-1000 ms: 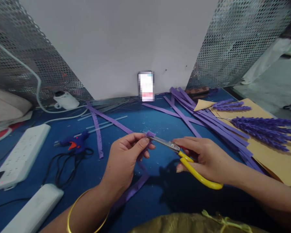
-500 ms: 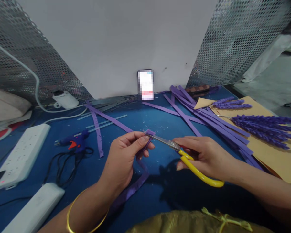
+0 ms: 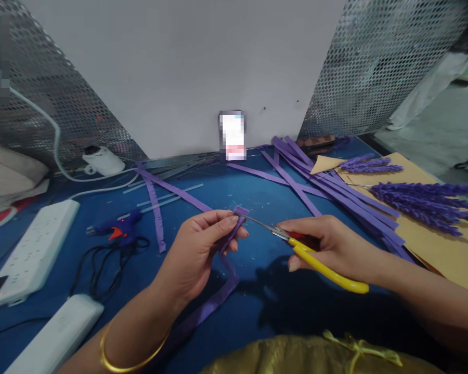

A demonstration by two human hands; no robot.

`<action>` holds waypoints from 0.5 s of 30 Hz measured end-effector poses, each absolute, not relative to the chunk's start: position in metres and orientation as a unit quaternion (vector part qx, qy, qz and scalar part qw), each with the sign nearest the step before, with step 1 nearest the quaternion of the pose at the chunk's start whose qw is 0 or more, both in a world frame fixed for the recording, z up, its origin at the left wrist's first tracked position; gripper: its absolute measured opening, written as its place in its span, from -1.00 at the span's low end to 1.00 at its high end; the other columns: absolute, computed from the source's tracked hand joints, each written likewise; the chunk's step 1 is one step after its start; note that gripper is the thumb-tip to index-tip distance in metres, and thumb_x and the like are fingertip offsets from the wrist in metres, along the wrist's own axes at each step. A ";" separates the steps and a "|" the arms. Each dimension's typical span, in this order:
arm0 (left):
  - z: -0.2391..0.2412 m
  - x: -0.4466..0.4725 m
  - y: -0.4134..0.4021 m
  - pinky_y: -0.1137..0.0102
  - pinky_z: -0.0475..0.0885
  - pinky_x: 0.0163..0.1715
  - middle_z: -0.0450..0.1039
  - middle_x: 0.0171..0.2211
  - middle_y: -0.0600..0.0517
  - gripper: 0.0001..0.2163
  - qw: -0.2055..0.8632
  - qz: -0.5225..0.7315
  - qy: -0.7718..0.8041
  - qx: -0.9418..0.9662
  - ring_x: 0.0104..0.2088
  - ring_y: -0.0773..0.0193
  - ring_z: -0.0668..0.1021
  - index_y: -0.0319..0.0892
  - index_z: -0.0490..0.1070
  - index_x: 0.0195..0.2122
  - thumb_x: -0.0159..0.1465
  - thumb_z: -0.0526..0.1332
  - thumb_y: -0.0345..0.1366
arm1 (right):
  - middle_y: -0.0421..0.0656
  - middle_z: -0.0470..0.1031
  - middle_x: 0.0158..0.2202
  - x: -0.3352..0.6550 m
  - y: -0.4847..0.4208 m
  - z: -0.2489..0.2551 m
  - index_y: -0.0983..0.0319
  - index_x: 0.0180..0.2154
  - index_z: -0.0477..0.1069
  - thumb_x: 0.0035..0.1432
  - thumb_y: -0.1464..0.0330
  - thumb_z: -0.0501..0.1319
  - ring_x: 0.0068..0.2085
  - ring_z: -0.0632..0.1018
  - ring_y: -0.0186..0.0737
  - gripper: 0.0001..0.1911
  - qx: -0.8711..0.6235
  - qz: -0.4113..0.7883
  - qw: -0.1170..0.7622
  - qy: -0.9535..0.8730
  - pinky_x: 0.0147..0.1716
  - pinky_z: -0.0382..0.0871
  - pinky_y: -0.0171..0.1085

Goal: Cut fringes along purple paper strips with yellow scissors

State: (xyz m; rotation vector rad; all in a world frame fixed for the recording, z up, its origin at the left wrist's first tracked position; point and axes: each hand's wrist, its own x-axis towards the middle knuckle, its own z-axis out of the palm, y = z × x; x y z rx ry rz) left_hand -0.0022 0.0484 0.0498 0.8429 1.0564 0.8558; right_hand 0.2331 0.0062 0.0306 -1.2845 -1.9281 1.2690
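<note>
My left hand (image 3: pixel 206 244) pinches a purple strip (image 3: pixel 229 280) near its end, between thumb and fingers. The short end stands up past the fingertips, and the long tail curls down onto the blue table. In my right hand (image 3: pixel 327 246) is a pair of scissors (image 3: pixel 315 266) with yellow handles. Their metal blades point left and reach the strip just beside my left fingertips. Whether the blade tips are closed on the strip I cannot tell. Part of the handles is hidden by my right fingers.
A blue glue gun (image 3: pixel 120 228) with a coiled black cord lies left of my hands, near white power strips (image 3: pixel 39 249). Purple strips (image 3: pixel 351 202) are piled at right beside purple flower stems (image 3: pixel 421 200) on tan paper (image 3: pixel 460 259). A phone (image 3: pixel 233 135) leans on the back panel.
My right hand and the scissors have shifted slightly right, and the scissors have turned, with the handles looking closer together. My left hand still pinches the strip at nearly the same spot.
</note>
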 end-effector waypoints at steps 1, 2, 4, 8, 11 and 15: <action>0.050 -0.002 0.048 0.60 0.29 -0.62 0.60 -0.54 0.02 -0.85 0.692 0.389 0.477 0.378 -0.63 0.47 0.47 -0.24 0.59 -0.41 0.06 0.46 -0.29 | -0.34 0.12 -0.50 0.233 0.007 0.031 0.26 -0.37 0.45 0.14 0.15 0.37 -0.47 0.15 -0.37 -0.70 -0.475 0.470 0.249 -0.701 -0.53 0.05 -0.36; 0.050 -0.001 0.047 0.59 0.30 -0.62 0.61 -0.52 0.01 -0.85 0.688 0.393 0.479 0.378 -0.62 0.46 0.48 -0.25 0.59 -0.40 0.06 0.46 -0.29 | -0.33 0.12 -0.50 0.233 0.007 0.032 0.25 -0.39 0.43 0.14 0.15 0.37 -0.47 0.15 -0.37 -0.70 -0.478 0.473 0.249 -0.697 -0.53 0.05 -0.36; 0.049 0.000 0.046 0.58 0.30 -0.62 0.61 -0.52 0.00 -0.85 0.681 0.397 0.482 0.382 -0.62 0.45 0.48 -0.25 0.60 -0.39 0.06 0.46 -0.29 | -0.33 0.13 -0.49 0.234 0.008 0.031 0.25 -0.40 0.41 0.13 0.16 0.37 -0.46 0.15 -0.36 -0.69 -0.482 0.474 0.249 -0.694 -0.53 0.05 -0.36; 0.047 0.001 0.046 0.58 0.27 -0.63 0.59 -0.57 0.03 -0.86 0.662 0.408 0.486 0.399 -0.64 0.46 0.46 -0.25 0.59 -0.44 0.05 0.47 -0.30 | -0.33 0.15 -0.49 0.234 0.008 0.029 0.24 -0.39 0.41 0.13 0.13 0.38 -0.47 0.16 -0.37 -0.68 -0.485 0.467 0.246 -0.698 -0.52 0.06 -0.36; 0.046 0.001 0.046 0.58 0.29 -0.61 0.59 -0.56 0.03 -0.87 0.638 0.426 0.489 0.415 -0.63 0.46 0.46 -0.23 0.60 -0.43 0.06 0.47 -0.30 | -0.30 0.24 -0.47 0.235 0.007 0.026 0.24 -0.35 0.44 0.12 0.07 0.38 -0.46 0.22 -0.36 -0.64 -0.488 0.445 0.252 -0.707 -0.52 0.09 -0.36; 0.047 0.001 0.044 0.57 0.31 -0.59 0.61 -0.55 0.02 -0.87 0.616 0.442 0.496 0.423 -0.62 0.44 0.47 -0.21 0.61 -0.41 0.06 0.47 -0.29 | -0.23 0.41 -0.41 0.235 0.005 0.026 0.23 -0.18 0.51 0.11 0.03 0.38 -0.44 0.35 -0.30 -0.58 -0.500 0.363 0.261 -0.742 -0.49 0.18 -0.35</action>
